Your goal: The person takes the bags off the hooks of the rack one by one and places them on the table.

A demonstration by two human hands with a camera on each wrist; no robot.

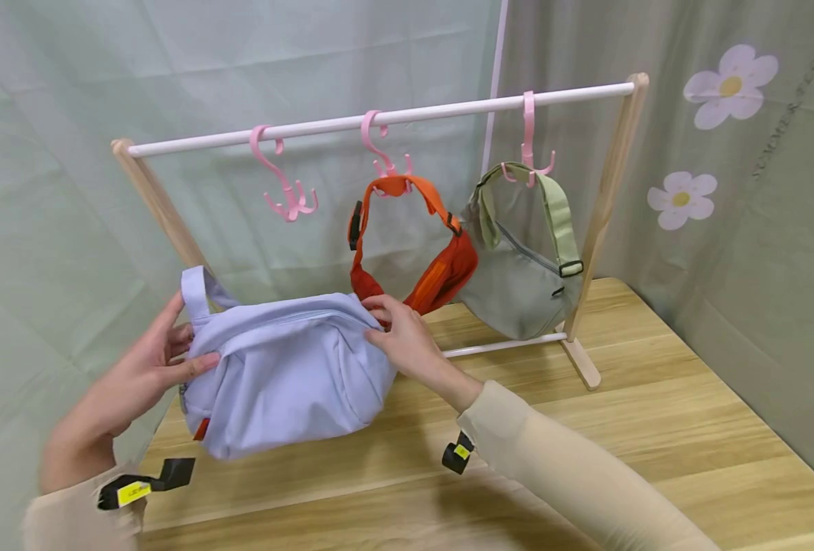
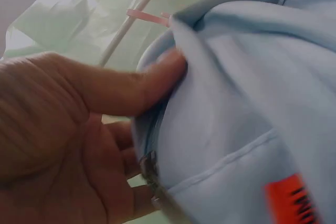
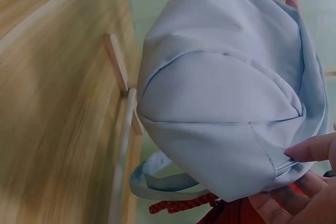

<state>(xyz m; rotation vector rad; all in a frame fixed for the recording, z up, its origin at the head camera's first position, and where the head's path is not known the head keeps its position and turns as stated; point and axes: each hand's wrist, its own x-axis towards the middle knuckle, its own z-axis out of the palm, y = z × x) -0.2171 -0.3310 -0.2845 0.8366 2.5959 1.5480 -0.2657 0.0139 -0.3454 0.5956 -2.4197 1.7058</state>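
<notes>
A pale lavender waist bag [image 1: 290,375] is held up in front of the rack, slightly tilted. At its left end my left hand [image 1: 135,371] grips it, thumb on the front and fingers behind; the left wrist view shows a zipper pull [image 2: 149,169] close to those fingers and a red tag [image 2: 293,200]. My right hand [image 1: 407,337] pinches the bag's upper right corner between thumb and fingers. The bag's strap [image 1: 200,295] stands up in a loop near the left hand. Part of each hand's fingers is hidden behind the fabric.
A white bar [image 1: 448,112] on wooden posts carries a bare pink hook [image 1: 288,200] at left, a middle pink hook [image 1: 372,138] with an orange-red bag [image 1: 448,272], and a right pink hook [image 1: 529,134] with a grey-green bag [image 1: 524,291]. The rack stands on a wooden table [image 1: 586,444].
</notes>
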